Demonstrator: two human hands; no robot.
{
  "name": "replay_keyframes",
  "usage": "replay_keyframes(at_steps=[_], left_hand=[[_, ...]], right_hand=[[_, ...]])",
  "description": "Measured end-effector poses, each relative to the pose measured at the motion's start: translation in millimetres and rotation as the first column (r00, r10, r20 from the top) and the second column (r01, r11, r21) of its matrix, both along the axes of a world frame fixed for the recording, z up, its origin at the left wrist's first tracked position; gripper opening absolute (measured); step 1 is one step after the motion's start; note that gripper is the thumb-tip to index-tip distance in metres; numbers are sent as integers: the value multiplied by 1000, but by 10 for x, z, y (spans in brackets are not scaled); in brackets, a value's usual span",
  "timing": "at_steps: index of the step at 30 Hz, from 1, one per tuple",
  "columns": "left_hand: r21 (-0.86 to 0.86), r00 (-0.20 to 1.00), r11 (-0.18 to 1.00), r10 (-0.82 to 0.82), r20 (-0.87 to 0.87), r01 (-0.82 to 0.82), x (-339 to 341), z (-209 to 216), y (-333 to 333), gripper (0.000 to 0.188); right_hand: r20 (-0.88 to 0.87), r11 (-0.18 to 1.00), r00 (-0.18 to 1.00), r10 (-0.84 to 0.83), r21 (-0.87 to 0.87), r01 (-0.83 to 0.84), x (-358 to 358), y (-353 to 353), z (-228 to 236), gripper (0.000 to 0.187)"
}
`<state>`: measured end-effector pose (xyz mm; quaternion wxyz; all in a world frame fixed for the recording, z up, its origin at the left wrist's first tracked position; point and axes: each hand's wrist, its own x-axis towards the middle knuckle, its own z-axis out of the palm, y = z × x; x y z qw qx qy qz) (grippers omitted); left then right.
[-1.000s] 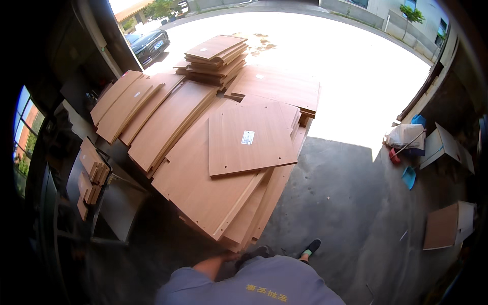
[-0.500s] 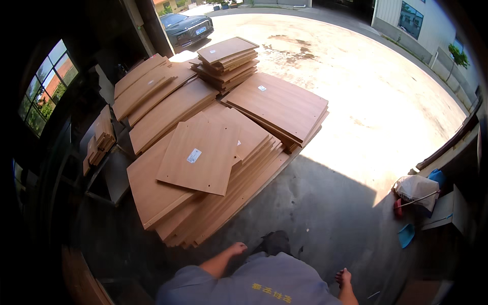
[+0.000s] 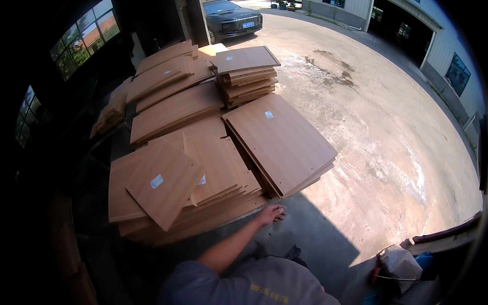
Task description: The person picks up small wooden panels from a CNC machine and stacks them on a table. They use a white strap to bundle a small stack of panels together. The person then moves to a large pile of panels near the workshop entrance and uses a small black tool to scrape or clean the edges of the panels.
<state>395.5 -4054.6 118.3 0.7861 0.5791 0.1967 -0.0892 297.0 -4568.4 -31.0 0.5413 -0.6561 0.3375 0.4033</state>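
Note:
My left hand (image 3: 271, 214) is stretched forward over the floor, just short of the near edge of the stacked wood-coloured panels. Its fingers are loosely bent and a little apart, with nothing in them. Nearest to it is a stack topped by a large panel (image 3: 280, 145) with a white label. To the left, a smaller labelled panel (image 3: 161, 185) lies askew across another pile. My right hand is out of the picture.
Further panel piles (image 3: 175, 109) reach back to the left, and a shorter stack (image 3: 247, 60) stands behind. Beyond it a dark car (image 3: 234, 23) is parked outside. A whitish bag (image 3: 401, 265) sits at the lower right beside a blue object (image 3: 426, 261).
The view has turned and come closer to the panels. My left hand has moved from beside my body out toward the right-hand stack. My right hand has left the picture.

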Motion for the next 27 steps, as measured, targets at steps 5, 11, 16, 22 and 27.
replay_keyframes(at_steps=[5, 11, 16, 22, 27], left_hand=[[-66, 861, 882, 469, 198, -466, 1010, 656, 590, 40], [187, 520, 496, 712, 472, -848, 2114, 708, 2644, 57], [457, 364, 138, 814, 453, -879, 2932, 982, 4620, 75], [549, 349, 238, 931, 106, -801, 3810, 991, 5912, 84], [239, 286, 247, 948, 142, -939, 4127, 1006, 6039, 76]], right_hand=[[-133, 961, 956, 260, -60, -270, 921, -271, -42, 48], [-2, 986, 998, 64, -154, -64, 2952, -341, 168, 53], [360, 990, 931, 58, -140, -7, 3902, 402, 909, 50], [147, 940, 936, 319, -173, -294, 3481, 481, 600, 41], [-124, 871, 908, 401, -254, -420, 3285, 853, 820, 43]])
